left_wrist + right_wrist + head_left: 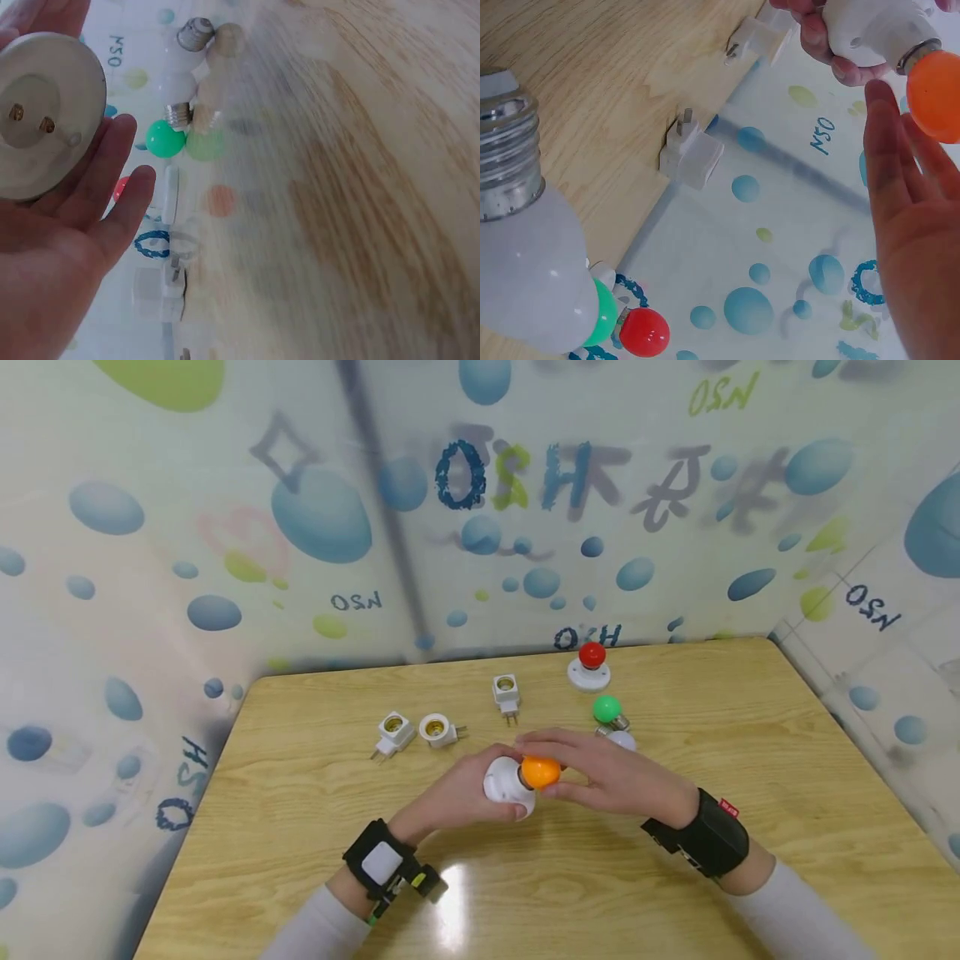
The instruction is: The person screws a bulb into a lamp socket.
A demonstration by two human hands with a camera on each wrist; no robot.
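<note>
My left hand (461, 793) grips a round white lamp holder (501, 782) above the table. Two brass-coloured screws show on its flat underside in the left wrist view. An orange light bulb (542, 772) sits with its metal base at the mouth of this holder; how deep the thread goes is hidden. Around the bulb, the fingers and thumb of my right hand (618, 774) hold it from above and below. In the right wrist view, the fingers lie beside the orange glass, with the bulb's silver collar partly showing.
Beyond the hands stand three white plug-in sockets (393, 732). At the back right, a red bulb (592, 655) sits in another round holder (588, 677). A green bulb (607, 708) and white bulbs (622, 741) lie near my right hand. A patterned curtain (480, 568) borders the wooden table (300, 860).
</note>
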